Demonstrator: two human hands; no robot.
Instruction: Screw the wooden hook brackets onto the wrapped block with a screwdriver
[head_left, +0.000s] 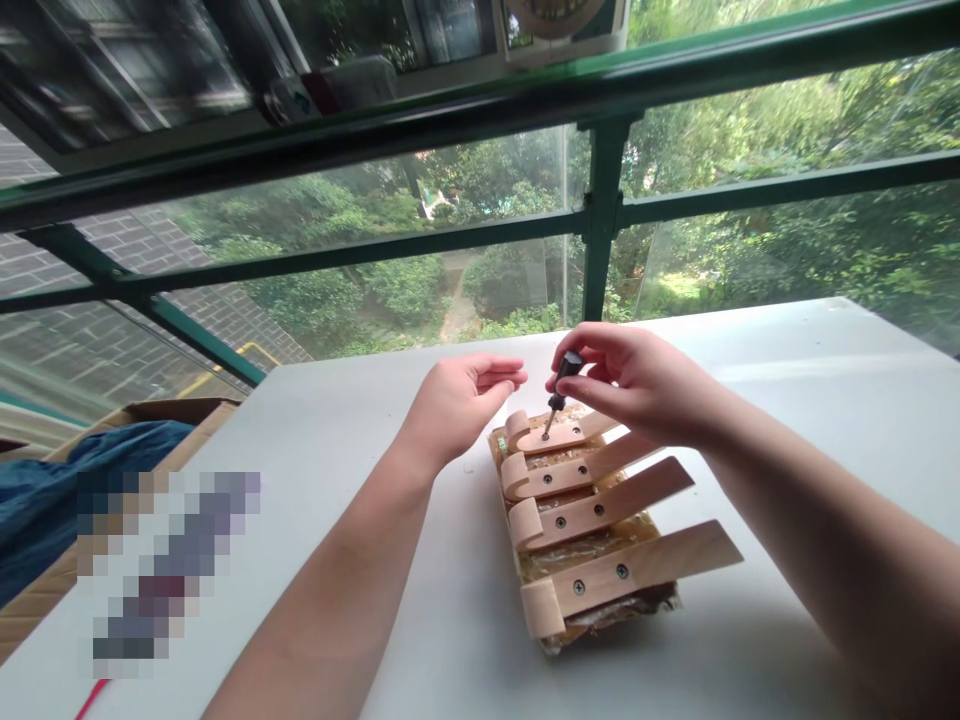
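Note:
My right hand (630, 385) grips a small black-handled screwdriver (568, 372) between thumb and fingers. The screwdriver tilts slightly, its tip on a screw (546, 437) in the farthest wooden strip (561, 438). My left hand (472, 400) hovers just left of the board, empty, fingers stretched toward the screwdriver and thumb close below them. Several pale wooden strips with a curled block at the left end lie side by side; the nearest strip (652, 560) bears two dark screws. Beneath them is a brownish board (600, 625) wrapped in clear, wrinkled plastic.
The white table (750, 400) carries the board. A blurred-out long object (180, 570) with a red cord (91, 697) lies at left. Beside the table, a cardboard box (176, 412) holds blue cloth (67, 490). Green metal railing (600, 200) and glass border the far edge.

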